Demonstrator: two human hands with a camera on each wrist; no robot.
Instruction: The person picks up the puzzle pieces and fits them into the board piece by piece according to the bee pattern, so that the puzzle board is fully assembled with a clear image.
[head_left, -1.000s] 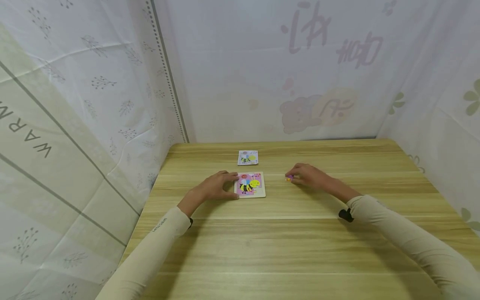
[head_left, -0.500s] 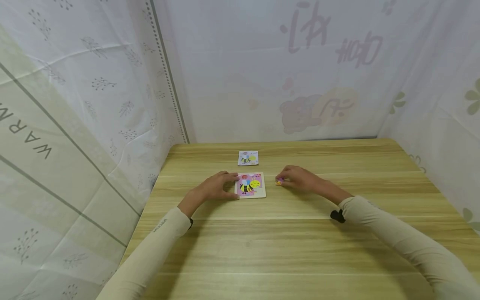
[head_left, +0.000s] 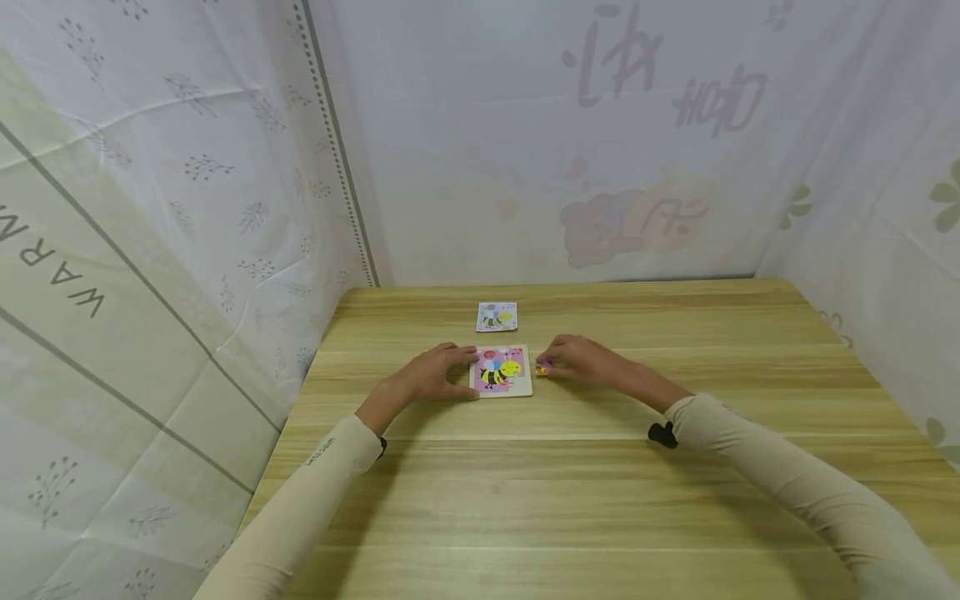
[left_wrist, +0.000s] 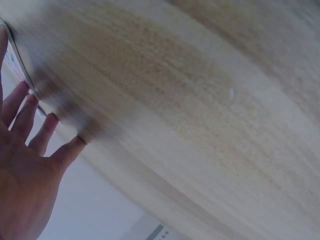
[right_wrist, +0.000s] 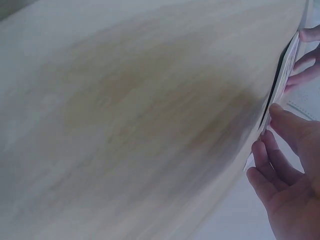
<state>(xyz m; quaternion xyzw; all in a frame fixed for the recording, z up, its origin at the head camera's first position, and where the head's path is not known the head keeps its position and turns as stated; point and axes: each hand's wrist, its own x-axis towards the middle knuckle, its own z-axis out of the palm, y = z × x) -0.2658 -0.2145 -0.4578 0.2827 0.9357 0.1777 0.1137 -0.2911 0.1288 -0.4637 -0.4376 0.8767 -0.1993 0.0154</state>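
A square jigsaw puzzle board [head_left: 501,372] with a yellow-and-black bee on pink lies flat on the table, a bare pale patch at its lower right corner. My left hand [head_left: 433,372] rests against its left edge, fingertips at the upper corner and thumb at the lower one. The left wrist view shows those fingers [left_wrist: 42,135] spread and fairly straight. Just right of the board, my right hand [head_left: 588,363] pinches a small purple-and-yellow puzzle piece [head_left: 542,370] between thumb and fingers. In the right wrist view the right hand [right_wrist: 292,167] is right beside the board's edge, the piece mostly hidden.
Behind the board lies a small picture card [head_left: 497,317] with the same bee. The wooden table [head_left: 495,492] ends at patterned cloth hangings [head_left: 555,167] at the back and sides. Both forearms wear pale sleeves with a dark strap at the wrist.
My right hand has moved left with the puzzle piece, from well right of the board to close beside its right edge. The left hand and board have stayed in place.
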